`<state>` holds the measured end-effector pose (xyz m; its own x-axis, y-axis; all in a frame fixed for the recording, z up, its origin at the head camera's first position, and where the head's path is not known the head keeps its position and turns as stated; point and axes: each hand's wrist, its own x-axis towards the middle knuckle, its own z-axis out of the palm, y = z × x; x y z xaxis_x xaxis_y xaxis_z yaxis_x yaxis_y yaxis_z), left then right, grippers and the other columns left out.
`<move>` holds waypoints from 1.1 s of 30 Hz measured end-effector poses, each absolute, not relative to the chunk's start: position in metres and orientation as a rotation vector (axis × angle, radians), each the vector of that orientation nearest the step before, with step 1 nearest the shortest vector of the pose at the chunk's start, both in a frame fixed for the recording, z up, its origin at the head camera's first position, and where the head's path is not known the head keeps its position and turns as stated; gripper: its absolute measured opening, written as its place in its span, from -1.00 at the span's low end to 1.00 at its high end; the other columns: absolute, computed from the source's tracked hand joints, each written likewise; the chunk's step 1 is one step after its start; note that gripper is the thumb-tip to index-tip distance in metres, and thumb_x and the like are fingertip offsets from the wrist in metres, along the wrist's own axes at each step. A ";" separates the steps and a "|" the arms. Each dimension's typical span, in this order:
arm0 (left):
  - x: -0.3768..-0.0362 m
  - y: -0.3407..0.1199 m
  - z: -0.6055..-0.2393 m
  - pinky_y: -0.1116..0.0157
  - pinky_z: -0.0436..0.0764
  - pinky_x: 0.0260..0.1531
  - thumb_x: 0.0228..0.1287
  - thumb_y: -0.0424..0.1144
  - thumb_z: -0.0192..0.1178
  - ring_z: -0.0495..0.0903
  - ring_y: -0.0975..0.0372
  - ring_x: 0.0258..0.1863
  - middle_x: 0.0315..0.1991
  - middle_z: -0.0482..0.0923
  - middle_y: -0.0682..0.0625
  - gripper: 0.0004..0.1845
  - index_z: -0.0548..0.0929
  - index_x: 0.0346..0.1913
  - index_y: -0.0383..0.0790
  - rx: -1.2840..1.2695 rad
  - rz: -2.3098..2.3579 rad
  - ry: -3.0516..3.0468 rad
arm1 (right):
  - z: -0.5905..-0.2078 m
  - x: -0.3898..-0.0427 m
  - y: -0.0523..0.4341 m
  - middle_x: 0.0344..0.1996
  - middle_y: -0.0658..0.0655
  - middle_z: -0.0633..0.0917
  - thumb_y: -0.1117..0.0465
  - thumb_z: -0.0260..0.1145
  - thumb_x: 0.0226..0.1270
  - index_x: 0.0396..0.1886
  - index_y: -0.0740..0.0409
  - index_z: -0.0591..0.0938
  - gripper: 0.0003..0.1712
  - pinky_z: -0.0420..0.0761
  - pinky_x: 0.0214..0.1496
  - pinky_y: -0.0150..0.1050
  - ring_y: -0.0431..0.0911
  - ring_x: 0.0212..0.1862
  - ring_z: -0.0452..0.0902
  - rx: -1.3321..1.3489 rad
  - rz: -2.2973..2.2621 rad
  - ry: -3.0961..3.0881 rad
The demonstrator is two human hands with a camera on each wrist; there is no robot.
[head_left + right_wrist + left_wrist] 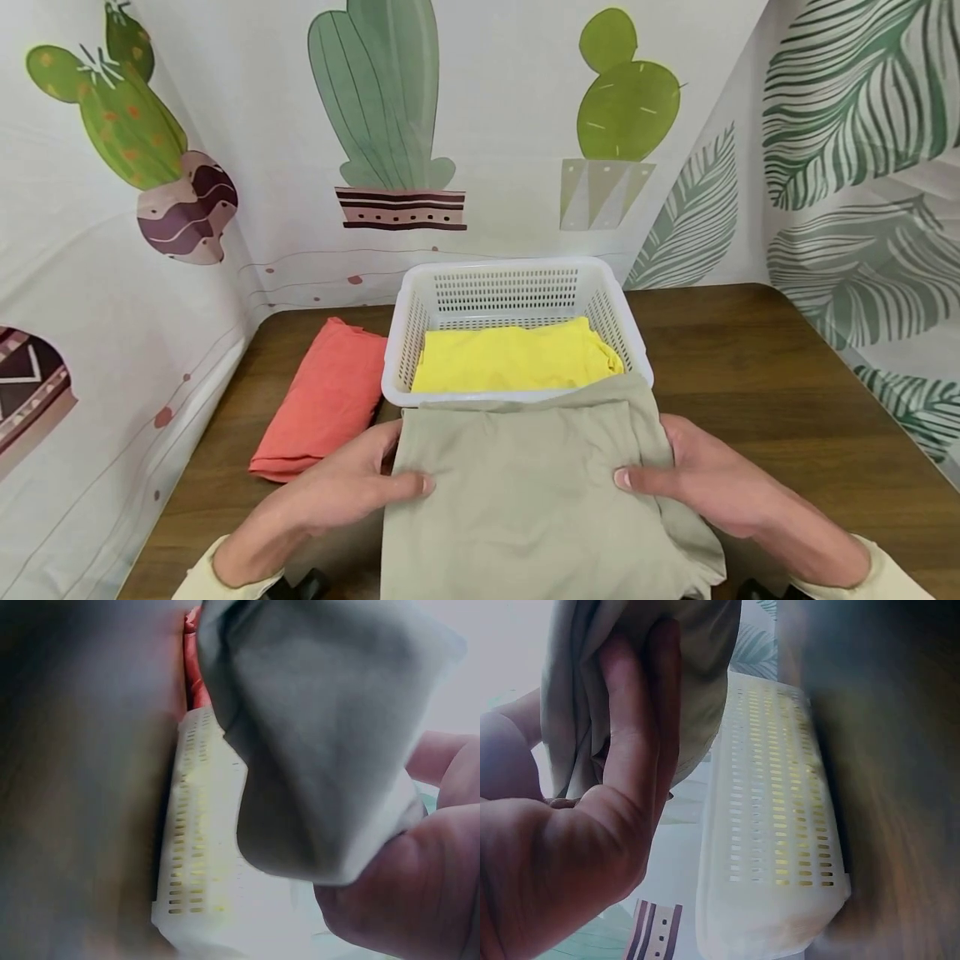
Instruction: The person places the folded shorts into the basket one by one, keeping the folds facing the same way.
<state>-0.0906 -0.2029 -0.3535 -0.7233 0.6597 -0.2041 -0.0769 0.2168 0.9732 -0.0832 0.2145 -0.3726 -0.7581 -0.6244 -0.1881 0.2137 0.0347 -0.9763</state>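
Between both hands hangs a folded grey-beige cloth (pixel 525 500), raised above the table in front of the basket. My left hand (pixel 341 483) grips its left edge, thumb on top and fingers underneath; the left wrist view shows those fingers (pixel 634 727) against the layered folds. On the other side my right hand (pixel 723 483) pinches the right edge, with its thumb on the upper face. The cloth's far edge overlaps the near rim of a white plastic basket (pixel 393 367) in the head view. Inside the basket lies a folded yellow cloth (pixel 510 358).
A folded red cloth (pixel 326 392) lies on the brown wooden table (pixel 750 375), left of the basket and close to my left hand. Behind the table hangs a white curtain (pixel 510 108) printed with cacti and leaves.
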 end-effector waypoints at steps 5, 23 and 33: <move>-0.092 -0.202 -0.349 0.09 0.75 0.02 0.51 -0.40 0.20 0.73 -0.11 0.08 0.17 0.64 -0.24 -0.54 0.40 0.38 -0.26 0.572 1.583 1.877 | -0.368 -0.083 0.216 0.01 0.41 0.74 0.40 0.29 0.53 0.29 0.43 0.42 -0.57 0.76 -0.05 0.20 0.30 -0.03 0.78 -0.413 -1.791 1.734; -0.117 -0.198 -0.345 0.03 0.79 -0.09 0.51 -0.38 0.20 0.80 -0.09 -0.04 0.07 0.71 -0.26 -0.52 0.38 0.39 -0.31 0.466 1.657 1.990 | -0.344 -0.106 0.210 -0.10 0.34 0.79 0.30 0.43 0.45 0.18 0.42 0.49 -0.55 0.78 -0.13 0.18 0.25 -0.12 0.81 -0.308 -1.733 1.954; -0.131 -0.196 -0.347 -0.02 0.80 -0.17 0.55 -0.34 0.22 0.82 -0.10 -0.12 0.00 0.76 -0.28 -0.46 0.31 0.46 -0.30 0.420 1.726 2.045 | -0.341 -0.122 0.209 -0.09 0.28 0.81 0.32 0.41 0.47 0.17 0.38 0.48 -0.59 0.77 -0.09 0.19 0.21 -0.10 0.81 -0.273 -1.801 1.920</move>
